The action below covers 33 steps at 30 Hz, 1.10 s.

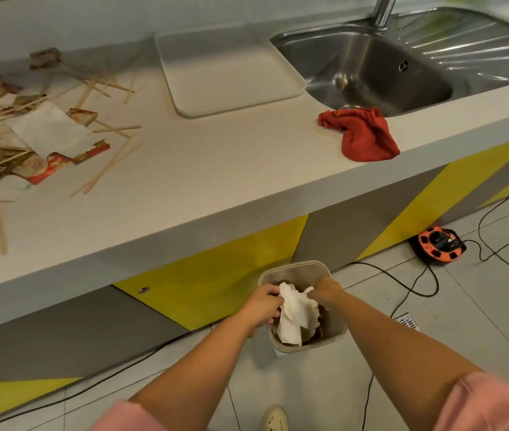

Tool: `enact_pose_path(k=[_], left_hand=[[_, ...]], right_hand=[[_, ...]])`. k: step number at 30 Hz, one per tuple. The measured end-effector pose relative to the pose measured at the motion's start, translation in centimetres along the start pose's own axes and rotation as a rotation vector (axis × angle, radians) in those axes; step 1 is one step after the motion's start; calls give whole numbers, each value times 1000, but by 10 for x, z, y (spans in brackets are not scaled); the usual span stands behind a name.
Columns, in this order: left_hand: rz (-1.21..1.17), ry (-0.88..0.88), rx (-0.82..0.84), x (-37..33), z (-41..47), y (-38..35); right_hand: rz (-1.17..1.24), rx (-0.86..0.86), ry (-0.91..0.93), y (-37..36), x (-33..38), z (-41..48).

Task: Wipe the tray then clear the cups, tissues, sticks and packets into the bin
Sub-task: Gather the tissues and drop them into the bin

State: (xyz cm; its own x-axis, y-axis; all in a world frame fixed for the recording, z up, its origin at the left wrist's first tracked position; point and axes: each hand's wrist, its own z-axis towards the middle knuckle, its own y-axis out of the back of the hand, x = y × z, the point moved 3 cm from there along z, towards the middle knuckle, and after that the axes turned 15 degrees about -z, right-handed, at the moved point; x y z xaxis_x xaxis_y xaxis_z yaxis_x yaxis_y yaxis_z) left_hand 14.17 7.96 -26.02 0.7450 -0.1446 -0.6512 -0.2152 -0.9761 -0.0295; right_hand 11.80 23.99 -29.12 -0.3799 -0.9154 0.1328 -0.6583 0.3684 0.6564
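Observation:
Both my hands reach down over a small beige bin (337, 332) on the floor. My left hand (262, 304) and my right hand (324, 290) each pinch an edge of a crumpled white tissue (293, 318) that hangs into the bin. On the counter at the left lie several wooden sticks (107, 169), red packets (45, 169) and a white tissue (48, 129). The white tray (225, 73) sits bare beside the sink. No cups are visible.
A red cloth (365, 135) lies at the counter's front edge by the steel sink (371, 66). An orange cable reel (438, 244) and black cables (414, 284) lie on the tiled floor. My shoe (275, 419) stands below the bin.

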Motion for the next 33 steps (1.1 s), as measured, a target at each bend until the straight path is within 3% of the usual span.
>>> enact_pose_path(k=[6,10,16,26,33], left_hand=[[37,-102,-60,-15,-3,7],[188,-205,-81,-34,-12,16],[532,-230,22,-74,-50,38],[514,-442,33,-152,-155,116],[313,-753,-359,-180,-182,191]], right_hand=[[7,177,27,16,20,-16],[-186,280,66,30,49,-37],[-495,257,275,65,111,-101],[-673,113,571,129,205,-201],[-538,-277,793,151,292,-219]])
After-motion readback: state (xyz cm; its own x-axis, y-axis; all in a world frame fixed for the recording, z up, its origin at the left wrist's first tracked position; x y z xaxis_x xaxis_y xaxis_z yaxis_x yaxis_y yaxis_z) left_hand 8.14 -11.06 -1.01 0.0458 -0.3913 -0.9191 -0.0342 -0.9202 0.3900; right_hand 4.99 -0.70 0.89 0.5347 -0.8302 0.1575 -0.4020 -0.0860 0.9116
